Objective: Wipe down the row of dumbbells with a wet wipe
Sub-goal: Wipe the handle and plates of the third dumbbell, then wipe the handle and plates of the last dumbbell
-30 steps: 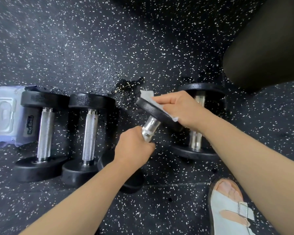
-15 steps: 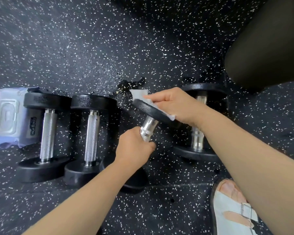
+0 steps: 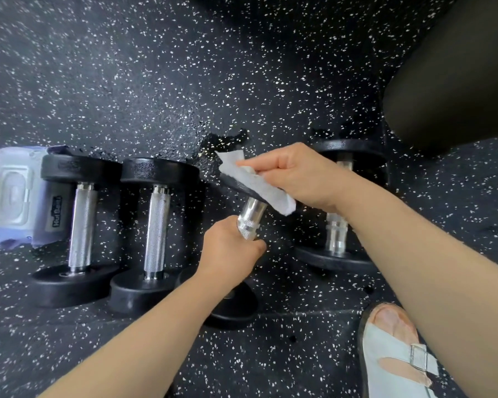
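White wet wipe [image 3: 259, 188], pinched by the right hand [image 3: 299, 176], covers one plate of the tilted dumbbell [image 3: 249, 214]; the left hand [image 3: 227, 251] grips its handle. The handle is likely next.

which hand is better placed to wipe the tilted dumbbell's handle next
Right. The right hand holds the wet wipe on the upper head of the tilted dumbbell, just above its handle; the left hand grips that handle, propping it up.

Black white-speckled rubber floor [image 3: 242, 67]. 1 pale buckled sandal [image 3: 385, 346] lower right. Lavender plastic wipes pack [image 3: 12, 196] far left.
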{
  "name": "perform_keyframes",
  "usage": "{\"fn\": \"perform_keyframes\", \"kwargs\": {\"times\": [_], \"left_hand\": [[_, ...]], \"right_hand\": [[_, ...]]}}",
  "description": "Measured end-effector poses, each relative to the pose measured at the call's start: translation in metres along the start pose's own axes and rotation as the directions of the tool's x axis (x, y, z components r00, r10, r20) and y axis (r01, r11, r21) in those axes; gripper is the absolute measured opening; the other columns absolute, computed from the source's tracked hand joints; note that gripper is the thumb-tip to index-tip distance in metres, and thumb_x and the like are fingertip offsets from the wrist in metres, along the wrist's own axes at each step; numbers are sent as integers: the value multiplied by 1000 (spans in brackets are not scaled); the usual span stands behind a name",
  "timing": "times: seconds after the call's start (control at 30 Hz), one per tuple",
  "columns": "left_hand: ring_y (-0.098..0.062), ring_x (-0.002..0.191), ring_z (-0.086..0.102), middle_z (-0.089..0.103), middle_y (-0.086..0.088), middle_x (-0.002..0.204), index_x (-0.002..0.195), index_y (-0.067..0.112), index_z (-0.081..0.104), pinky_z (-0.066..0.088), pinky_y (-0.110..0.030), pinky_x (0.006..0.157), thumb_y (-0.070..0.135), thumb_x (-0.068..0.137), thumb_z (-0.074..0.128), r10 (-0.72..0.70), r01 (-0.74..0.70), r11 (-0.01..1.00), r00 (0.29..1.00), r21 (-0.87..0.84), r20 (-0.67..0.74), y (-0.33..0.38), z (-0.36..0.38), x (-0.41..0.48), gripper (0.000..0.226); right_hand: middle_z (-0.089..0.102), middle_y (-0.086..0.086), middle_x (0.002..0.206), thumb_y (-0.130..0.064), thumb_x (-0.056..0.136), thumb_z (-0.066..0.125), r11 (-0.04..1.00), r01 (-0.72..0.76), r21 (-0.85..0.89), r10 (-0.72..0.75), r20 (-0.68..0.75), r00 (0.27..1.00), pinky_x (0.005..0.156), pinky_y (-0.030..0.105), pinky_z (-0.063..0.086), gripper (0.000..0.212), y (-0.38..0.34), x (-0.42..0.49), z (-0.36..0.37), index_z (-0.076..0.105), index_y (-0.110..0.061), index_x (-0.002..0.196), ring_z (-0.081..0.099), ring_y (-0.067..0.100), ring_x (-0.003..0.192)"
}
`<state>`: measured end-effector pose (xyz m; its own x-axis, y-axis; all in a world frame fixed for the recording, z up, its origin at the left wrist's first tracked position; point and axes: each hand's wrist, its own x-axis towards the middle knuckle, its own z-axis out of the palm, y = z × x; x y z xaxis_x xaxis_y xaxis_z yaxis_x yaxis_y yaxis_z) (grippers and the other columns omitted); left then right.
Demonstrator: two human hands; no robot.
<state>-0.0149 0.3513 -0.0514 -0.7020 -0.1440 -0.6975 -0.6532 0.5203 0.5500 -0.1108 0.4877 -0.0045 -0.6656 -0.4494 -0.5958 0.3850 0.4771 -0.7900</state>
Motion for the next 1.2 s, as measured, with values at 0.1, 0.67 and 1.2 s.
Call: {"fn": "perform_keyframes", "kwargs": {"times": [0.1,0.67,1.2], "left_hand": [[-13,51,39,46,4,58,61,20,43,32,-25,50,9,73,68,0,0,1000,1000,-23,-5,1,5,-2,29],[-23,52,40,45,-6,58,73,9,50,35,-31,52,5,71,67,-238,223,954,970,-200,-56,-19,7,29,17],[-22,92,53,53,-1,98,133,5,39,43,-34,77,31,79,77,-262,273,948,961,166,-85,23,-19,8,71]], "right_hand": [[74,8,87,-8,91,55,990,-122,-76,120,-28,992,66,31,46,25,11,10,-1,76,-18,100,52,14,70],[73,4,89,3,76,60,952,-265,153,292,-192,937,75,34,48,26,16,-2,-16,76,-18,77,61,21,84],[70,2,83,7,85,56,888,-214,407,383,-399,833,59,21,51,27,42,-66,-87,71,-14,88,61,12,71]]}}
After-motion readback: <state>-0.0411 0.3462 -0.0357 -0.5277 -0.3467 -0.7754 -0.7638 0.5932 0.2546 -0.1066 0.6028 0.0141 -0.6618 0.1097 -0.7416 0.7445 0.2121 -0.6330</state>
